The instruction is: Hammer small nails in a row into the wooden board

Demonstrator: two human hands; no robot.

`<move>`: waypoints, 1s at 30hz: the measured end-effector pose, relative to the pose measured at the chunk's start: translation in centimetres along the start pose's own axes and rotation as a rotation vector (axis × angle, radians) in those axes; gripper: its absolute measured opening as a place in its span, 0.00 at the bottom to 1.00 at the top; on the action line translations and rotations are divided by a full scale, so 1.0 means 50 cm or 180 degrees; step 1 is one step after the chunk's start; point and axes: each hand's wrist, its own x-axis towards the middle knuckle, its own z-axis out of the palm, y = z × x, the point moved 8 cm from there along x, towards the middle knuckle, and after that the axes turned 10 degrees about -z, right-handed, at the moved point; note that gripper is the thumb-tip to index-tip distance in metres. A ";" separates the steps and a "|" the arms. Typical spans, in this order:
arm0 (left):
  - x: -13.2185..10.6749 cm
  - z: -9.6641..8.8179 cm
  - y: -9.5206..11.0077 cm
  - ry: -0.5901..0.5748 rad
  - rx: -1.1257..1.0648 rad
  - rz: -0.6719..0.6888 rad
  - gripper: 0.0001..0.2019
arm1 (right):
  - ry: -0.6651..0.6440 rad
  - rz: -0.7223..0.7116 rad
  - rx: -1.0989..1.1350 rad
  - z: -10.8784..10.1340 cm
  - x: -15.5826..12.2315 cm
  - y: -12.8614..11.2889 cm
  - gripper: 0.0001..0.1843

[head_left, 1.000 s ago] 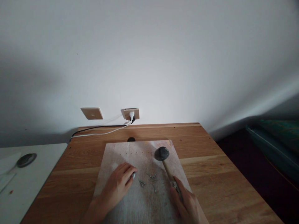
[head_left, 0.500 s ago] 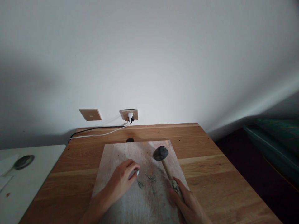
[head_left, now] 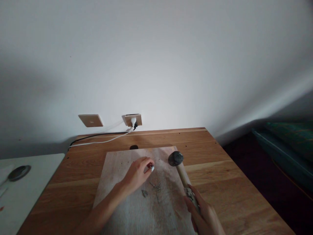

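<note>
My right hand [head_left: 204,213] is wrapped round the handle of a mallet [head_left: 183,176], whose dark, rounded head is raised at the far right corner of a worn board [head_left: 114,189]. Over the board's far part, my left hand [head_left: 137,173] is closed in a pinch, thumb against fingers; whatever is between the fingertips is too small to make out. Several loose nails [head_left: 156,187] lie in a small group on the board, nearer to me than the left fingertips. A row of small dark dots [head_left: 125,162] runs along the board's far side, partly hidden behind my left hand.
Beneath the board is a wooden table [head_left: 212,176] against a white wall. A wall socket [head_left: 133,119] holds plugs, with a white cord [head_left: 107,141] and a black one trailing left. A white surface [head_left: 46,163] with a dark round object [head_left: 19,173] stands at left.
My left hand has moved away from me and to the right, still pinched. The mallet and my right hand have shifted slightly right. The whole view has shifted a little.
</note>
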 end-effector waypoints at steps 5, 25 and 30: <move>0.074 0.037 0.013 0.0001 -0.0355 -0.0045 0.14 | 0.0103 0.0062 -0.0207 -0.012 0.001 0.011 0.43; 0.129 0.126 0.018 -0.0203 0.0077 0.0324 0.09 | 0.0083 -0.0014 -0.0141 -0.013 0.008 0.056 0.40; 0.141 0.133 0.023 -0.0335 0.0109 0.0192 0.08 | 0.0049 0.0016 -0.0133 -0.013 0.008 0.058 0.39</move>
